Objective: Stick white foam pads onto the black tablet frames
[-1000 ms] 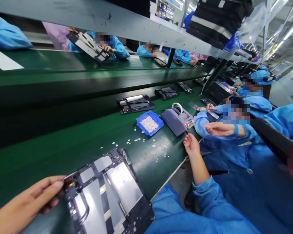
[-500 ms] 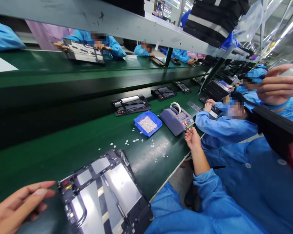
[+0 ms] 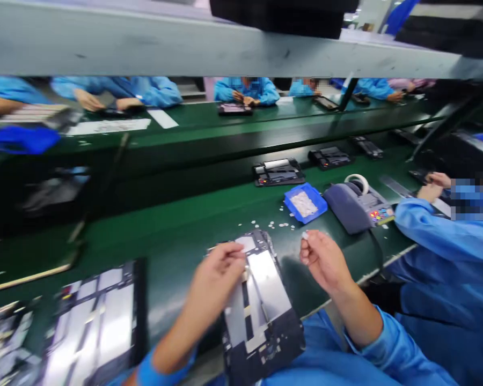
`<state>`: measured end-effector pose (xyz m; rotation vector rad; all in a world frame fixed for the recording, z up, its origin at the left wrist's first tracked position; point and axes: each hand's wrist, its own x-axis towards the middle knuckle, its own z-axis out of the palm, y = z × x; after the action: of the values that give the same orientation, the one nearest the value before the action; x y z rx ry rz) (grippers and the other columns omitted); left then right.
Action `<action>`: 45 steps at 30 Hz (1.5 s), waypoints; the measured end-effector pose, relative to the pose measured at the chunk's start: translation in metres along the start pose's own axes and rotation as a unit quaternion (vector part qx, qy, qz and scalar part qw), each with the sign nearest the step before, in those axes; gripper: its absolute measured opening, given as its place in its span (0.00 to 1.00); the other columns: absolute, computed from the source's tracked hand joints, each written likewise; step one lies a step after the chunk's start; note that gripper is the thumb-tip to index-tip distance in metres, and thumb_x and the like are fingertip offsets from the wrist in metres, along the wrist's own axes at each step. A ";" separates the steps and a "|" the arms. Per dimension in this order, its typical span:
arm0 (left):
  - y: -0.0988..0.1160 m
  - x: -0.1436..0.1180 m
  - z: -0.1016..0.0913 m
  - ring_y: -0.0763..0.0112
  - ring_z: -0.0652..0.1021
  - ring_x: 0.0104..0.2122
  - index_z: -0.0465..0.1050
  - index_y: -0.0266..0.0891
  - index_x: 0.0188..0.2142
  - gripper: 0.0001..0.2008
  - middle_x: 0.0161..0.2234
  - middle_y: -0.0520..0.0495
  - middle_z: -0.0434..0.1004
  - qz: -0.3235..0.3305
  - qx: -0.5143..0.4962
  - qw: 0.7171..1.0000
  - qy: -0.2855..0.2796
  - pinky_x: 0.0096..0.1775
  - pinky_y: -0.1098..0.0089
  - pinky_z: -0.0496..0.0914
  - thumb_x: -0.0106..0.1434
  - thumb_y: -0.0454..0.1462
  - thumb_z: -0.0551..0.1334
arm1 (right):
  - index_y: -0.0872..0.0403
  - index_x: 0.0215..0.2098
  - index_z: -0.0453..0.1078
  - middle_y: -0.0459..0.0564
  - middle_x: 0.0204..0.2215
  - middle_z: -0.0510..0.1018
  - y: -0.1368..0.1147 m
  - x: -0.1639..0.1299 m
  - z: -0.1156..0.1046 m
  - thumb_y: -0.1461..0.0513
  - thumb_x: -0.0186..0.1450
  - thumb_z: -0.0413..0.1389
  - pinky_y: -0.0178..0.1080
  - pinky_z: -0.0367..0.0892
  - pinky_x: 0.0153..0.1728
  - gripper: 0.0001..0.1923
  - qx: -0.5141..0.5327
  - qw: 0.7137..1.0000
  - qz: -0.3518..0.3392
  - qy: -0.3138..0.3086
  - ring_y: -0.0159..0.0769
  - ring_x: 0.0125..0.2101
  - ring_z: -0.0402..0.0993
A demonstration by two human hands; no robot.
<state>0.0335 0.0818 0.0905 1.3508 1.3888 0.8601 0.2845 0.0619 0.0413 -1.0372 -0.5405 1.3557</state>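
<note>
Black rectangular tablet chassis with silver metal panels (image 3: pixel 261 300) is lying at the lower centre of the frame, on the near edge of the dark green conveyor belt (image 3: pixel 177 236), with its near end hanging a little over that edge. The left hand (image 3: pixel 217 279) is resting on the upper left part of this chassis, with its fingers curled and pressing down on the frame; I cannot tell if they are pinching anything. The right hand (image 3: pixel 324 260) is hovering just to the right of the chassis, not touching it, and its fingertips are closed together on a small white piece (image 3: pixel 305 235). More small white pieces (image 3: pixel 273 224) are lying scattered on the belt just above the chassis. Further toward the right of the frame, a small blue plastic bin (image 3: pixel 305 202) holding white pieces is standing beside a grey tape dispenser machine with a white tape roll (image 3: pixel 356 201). At the lower left of the frame, a second chassis of the same kind (image 3: pixel 96 321) is lying, blurred. At the right edge, a co-worker in a blue coat (image 3: pixel 438 236) is sitting at the belt.
</note>
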 end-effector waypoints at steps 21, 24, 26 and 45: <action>-0.028 0.008 -0.069 0.68 0.76 0.30 0.75 0.40 0.38 0.12 0.28 0.52 0.77 -0.054 0.050 0.995 0.075 0.34 0.69 0.68 0.58 0.44 0.66 | 0.50 0.55 0.76 0.53 0.45 0.79 0.044 0.078 0.098 0.65 0.75 0.53 0.41 0.63 0.42 0.14 -0.626 0.495 -0.434 -0.418 0.39 0.41 0.68; -0.026 0.014 -0.067 0.67 0.76 0.30 0.75 0.39 0.33 0.11 0.28 0.50 0.77 -0.059 0.070 0.995 0.037 0.35 0.68 0.68 0.58 0.44 0.65 | 0.51 0.55 0.76 0.54 0.43 0.78 0.044 0.083 0.102 0.64 0.75 0.52 0.41 0.61 0.39 0.14 -0.646 0.435 -0.449 -0.438 0.40 0.39 0.65; -0.026 0.020 -0.068 0.65 0.76 0.32 0.76 0.39 0.31 0.11 0.30 0.49 0.78 -0.053 0.103 0.993 -0.003 0.36 0.67 0.68 0.59 0.45 0.64 | 0.52 0.56 0.75 0.54 0.42 0.77 0.042 0.085 0.101 0.64 0.76 0.51 0.42 0.60 0.39 0.14 -0.652 0.410 -0.455 -0.447 0.41 0.39 0.64; -0.046 0.046 -0.047 0.63 0.74 0.35 0.77 0.40 0.30 0.09 0.30 0.48 0.75 -0.007 0.254 0.967 0.032 0.40 0.65 0.67 0.63 0.38 0.60 | 0.51 0.57 0.74 0.54 0.42 0.77 0.039 0.088 0.098 0.66 0.75 0.52 0.41 0.55 0.36 0.16 -0.662 0.405 -0.439 -0.452 0.42 0.39 0.63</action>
<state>-0.0198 0.1276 0.0521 1.7003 1.7440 0.5572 0.1989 0.1697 0.0342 -0.6681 -2.8502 0.0385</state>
